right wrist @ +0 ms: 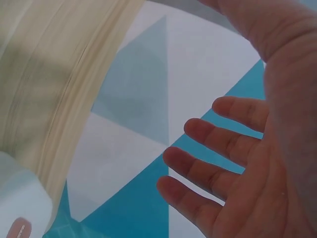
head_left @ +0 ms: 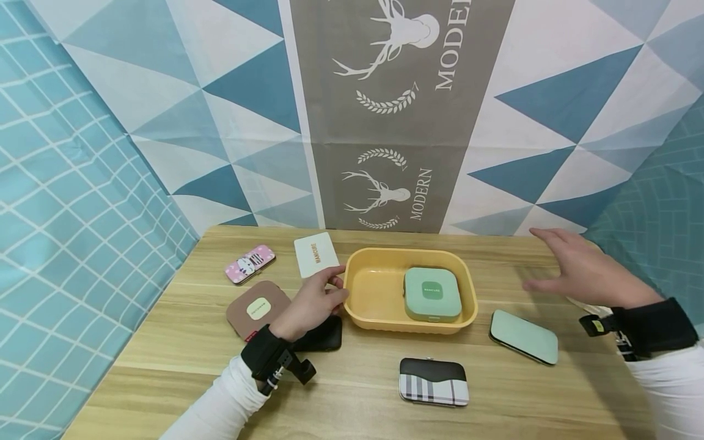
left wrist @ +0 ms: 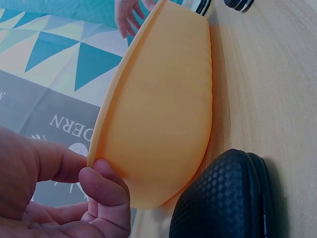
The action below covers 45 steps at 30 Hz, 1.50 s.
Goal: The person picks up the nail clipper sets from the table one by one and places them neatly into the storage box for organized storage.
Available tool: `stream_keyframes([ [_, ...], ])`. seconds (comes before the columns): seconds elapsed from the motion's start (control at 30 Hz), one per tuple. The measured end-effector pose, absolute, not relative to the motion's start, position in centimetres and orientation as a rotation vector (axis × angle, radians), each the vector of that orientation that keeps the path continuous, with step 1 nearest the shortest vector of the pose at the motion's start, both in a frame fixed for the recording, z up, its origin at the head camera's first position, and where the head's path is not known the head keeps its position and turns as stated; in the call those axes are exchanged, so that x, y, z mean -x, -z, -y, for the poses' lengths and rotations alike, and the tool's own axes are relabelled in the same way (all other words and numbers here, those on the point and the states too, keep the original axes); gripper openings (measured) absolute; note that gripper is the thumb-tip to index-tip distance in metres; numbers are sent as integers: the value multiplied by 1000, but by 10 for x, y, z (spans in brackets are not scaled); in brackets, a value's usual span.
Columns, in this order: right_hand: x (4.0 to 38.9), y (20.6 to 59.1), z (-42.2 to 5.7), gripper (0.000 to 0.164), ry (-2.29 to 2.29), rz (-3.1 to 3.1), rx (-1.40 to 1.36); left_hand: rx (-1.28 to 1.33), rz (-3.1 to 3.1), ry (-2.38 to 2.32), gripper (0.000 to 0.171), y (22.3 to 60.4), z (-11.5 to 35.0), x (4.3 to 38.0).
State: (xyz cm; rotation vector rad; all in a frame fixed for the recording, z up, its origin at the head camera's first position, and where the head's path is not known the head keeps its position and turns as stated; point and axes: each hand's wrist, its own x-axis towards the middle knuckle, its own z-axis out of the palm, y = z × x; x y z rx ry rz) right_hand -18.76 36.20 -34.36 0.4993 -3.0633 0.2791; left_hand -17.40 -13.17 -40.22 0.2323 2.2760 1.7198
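Plaid case (head_left: 433, 390) lies at six o'clock of the basket (head_left: 378, 294). My left hand (head_left: 310, 304) pinches the basket rim at nine; I judge it light, stiff, smooth, best held by that rim. Green case (head_left: 432, 299) sits inside, towards three. My right hand (head_left: 591, 272), beyond three, fingers apart, holds nothing.

Wood-grain table (head_left: 357, 391), 2 white deer prints (head_left: 400, 194), blue grid-lined cloth (head_left: 71, 183)
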Motion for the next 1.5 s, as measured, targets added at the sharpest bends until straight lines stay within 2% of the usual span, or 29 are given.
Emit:
stream_keyframes([
  [1.5,190,371,-438,139,-264,3216,-290,-222,-2285,-1720,56,402,131,173],
])
